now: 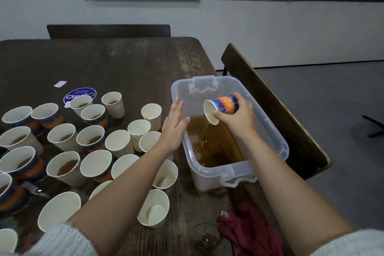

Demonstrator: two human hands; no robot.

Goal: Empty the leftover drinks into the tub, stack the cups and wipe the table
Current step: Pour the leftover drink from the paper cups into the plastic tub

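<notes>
A patterned paper cup [223,108] is held tipped on its side, right of centre in the frame, with its mouth turned down and to the left so that a thin stream of brown drink falls into the clear plastic tub [284,147] beneath it. The cup is gripped round its body by the right hand [239,118], fingers curled over the top and thumb at the rim, a hold that seems chosen to keep the pour over the middle of the tub. Brown liquid [214,145] is already pooled in the tub's nearer half.

The left hand [174,124] is kept flat, fingers straight and together, beside the tub's left wall; whether the wall is actually touched cannot be told, though steadying the tub appears to be the purpose.

To the left and lower left of the frame, many cups [64,165] are stood upright on the dark wooden table [124,64], several with drink left in them, none yet stacked. A red cloth [249,230] is laid at the lower right, probably ready for wiping, beside a wet patch [203,235] on the tabletop.
</notes>
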